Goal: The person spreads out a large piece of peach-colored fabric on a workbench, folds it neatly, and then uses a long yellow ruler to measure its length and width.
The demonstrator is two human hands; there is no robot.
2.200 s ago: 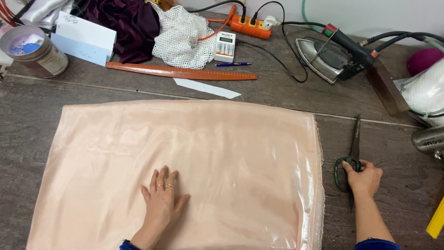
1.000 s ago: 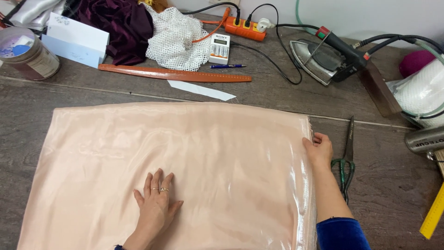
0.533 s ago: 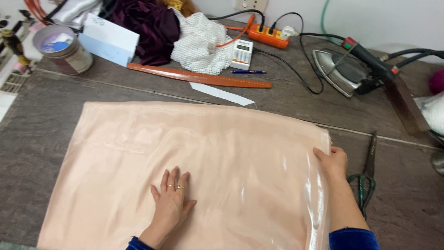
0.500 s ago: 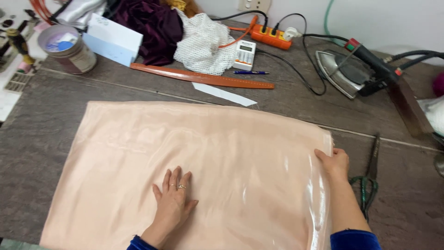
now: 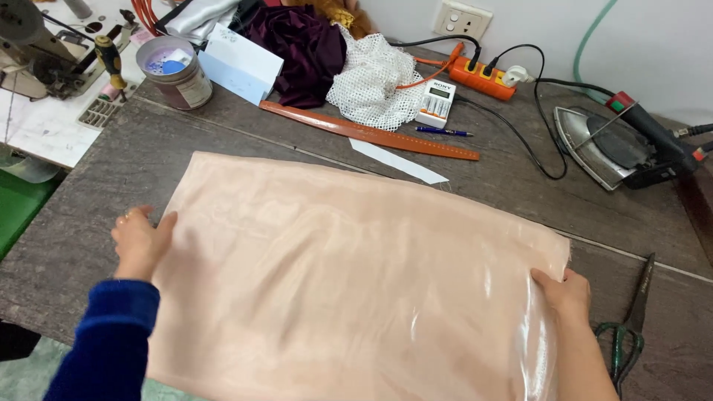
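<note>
A large sheet of glossy peach fabric [image 5: 349, 282] lies flat on the dark wooden table [image 5: 134, 148]. My left hand [image 5: 140, 239], in a blue sleeve, grips the fabric's left edge. At the opposite side my right hand [image 5: 566, 291] holds the right edge near its far corner. Scissors [image 5: 630, 327] with green handles lie on the table just right of my right hand, untouched.
Along the back lie an orange ruler [image 5: 371, 131], a white paper strip [image 5: 397, 161], a pen [image 5: 443, 132], a small calculator [image 5: 435, 103], mesh cloth [image 5: 368, 82], purple cloth [image 5: 301, 41], a tin [image 5: 174, 70], a power strip [image 5: 483, 76] and an iron [image 5: 605, 145]. A sewing machine [image 5: 37, 44] stands at far left.
My left hand moved from the middle of the fabric to its left edge. My right hand left the scissors earlier and now holds the fabric's right edge. The camera view shifted left.
</note>
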